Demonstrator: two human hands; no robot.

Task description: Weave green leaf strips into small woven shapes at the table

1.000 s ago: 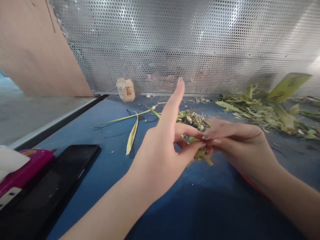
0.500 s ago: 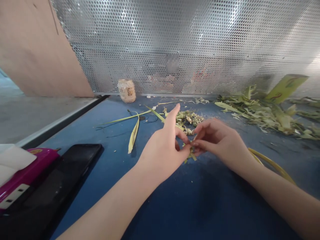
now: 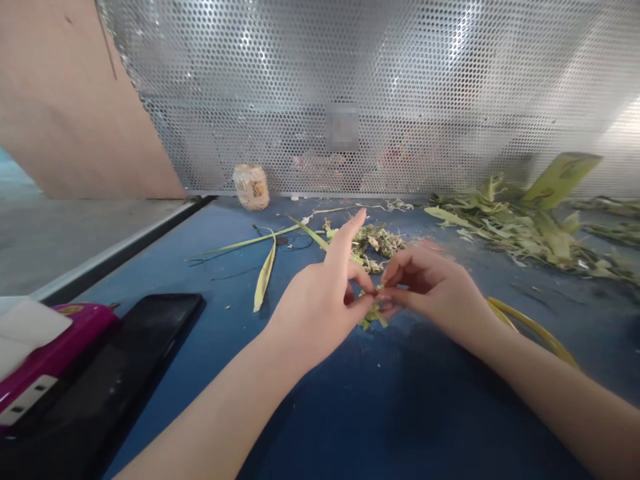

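Over the middle of the blue tabletop (image 3: 320, 427), my left hand (image 3: 320, 297) and my right hand (image 3: 435, 283) meet fingertip to fingertip at a small piece made of green leaf strips (image 3: 374, 318). My left thumb and a bent finger pinch it, while another left finger points up and away. From the other side, my right thumb and fingers close on the same piece, hiding much of it. Just behind the hands lies a heap of shredded green and dried leaf bits (image 3: 383, 241). To the left is a loose yellow-green leaf strip (image 3: 265, 277).
A phone (image 3: 145, 340) and a magenta device (image 3: 75, 347) are at the left. At the back stand a wrapped jar-like object (image 3: 251, 187) and a perforated metal panel (image 3: 280, 80). Leaf scraps (image 3: 530, 230) pile at the right, near a yellow curved strip (image 3: 537, 327).
Both hands stay pinched on the leaf piece, with slight finger movement. More of its green strips show below the fingertips. The whole view has shifted a little.
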